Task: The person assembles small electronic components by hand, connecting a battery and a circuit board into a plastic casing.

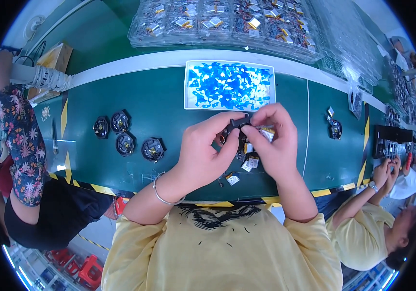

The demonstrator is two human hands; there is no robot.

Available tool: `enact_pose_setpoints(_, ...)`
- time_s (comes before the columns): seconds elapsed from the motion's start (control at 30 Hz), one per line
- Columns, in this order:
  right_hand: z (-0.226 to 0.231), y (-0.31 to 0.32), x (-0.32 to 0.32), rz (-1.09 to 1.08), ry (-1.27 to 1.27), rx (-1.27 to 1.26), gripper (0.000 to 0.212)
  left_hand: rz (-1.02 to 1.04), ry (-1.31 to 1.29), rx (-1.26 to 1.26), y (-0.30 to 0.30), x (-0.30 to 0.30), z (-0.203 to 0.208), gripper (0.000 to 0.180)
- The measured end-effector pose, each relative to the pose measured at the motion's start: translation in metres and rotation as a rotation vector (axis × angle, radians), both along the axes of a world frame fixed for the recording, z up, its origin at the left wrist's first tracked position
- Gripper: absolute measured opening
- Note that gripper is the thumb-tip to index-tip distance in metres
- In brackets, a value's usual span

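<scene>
My left hand (203, 145) and my right hand (278, 143) are closed on a small black round housing (238, 124) above the green table. Thumbs and fingertips press at its upper edge, and much of it is covered by them. Beneath and beside my right hand lie small silver battery packs with yellow tape (250, 163), partly hidden by it. Another battery pack (232, 179) rests nearer the table's front edge. Left of my left hand sit several similar open black housings, the nearest one (153, 149) showing parts inside.
A white tray (186, 92) of small blue pieces stands just beyond my hands. Behind a white rail, clear plastic trays (179, 40) hold many battery parts. One housing (335, 130) with a battery lies to the right. Tweezers (54, 136) lie far left. Co-workers sit at both sides.
</scene>
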State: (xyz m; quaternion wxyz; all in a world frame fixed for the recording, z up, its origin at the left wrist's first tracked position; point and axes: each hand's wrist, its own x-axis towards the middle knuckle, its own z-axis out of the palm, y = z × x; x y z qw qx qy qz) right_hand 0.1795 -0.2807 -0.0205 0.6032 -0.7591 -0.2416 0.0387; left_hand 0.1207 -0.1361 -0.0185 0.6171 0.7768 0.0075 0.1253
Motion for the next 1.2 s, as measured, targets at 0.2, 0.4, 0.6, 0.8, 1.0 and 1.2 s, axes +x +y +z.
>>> enact_pose_setpoints(0.2, -0.013, 0.003, -0.002, 0.144, 0.676, 0.451, 0.014, -0.014, -0.039, -0.055, -0.005, -0.002, -0.005, 0.025)
enact_pose_setpoints(0.4, -0.02, 0.008, -0.003, 0.11, 0.759, 0.649, 0.009, 0.035, -0.044, -0.087, -0.016, 0.0, -0.01, 0.025)
enact_pose_setpoints(0.6, -0.013, 0.003, 0.004, 0.096, 0.724, 0.526, 0.013, -0.087, 0.157, -0.665, -0.006, 0.008, -0.002, 0.031)
enact_pose_setpoints(0.8, 0.0, -0.006, 0.005, 0.132, 0.481, 0.412, 0.017, -0.128, 0.332, -0.937, -0.001, 0.009, 0.004, 0.036)
enact_pose_setpoints(1.0, 0.003, -0.006, -0.001, 0.151, 0.411, 0.378, 0.013, -0.101, 0.281, -0.734, 0.001, 0.006, -0.002, 0.026)
enact_pose_setpoints(1.2, 0.006, -0.007, -0.006, 0.146, 0.345, 0.35, 0.015, -0.115, 0.326, -0.774, 0.002, 0.005, -0.002, 0.024)
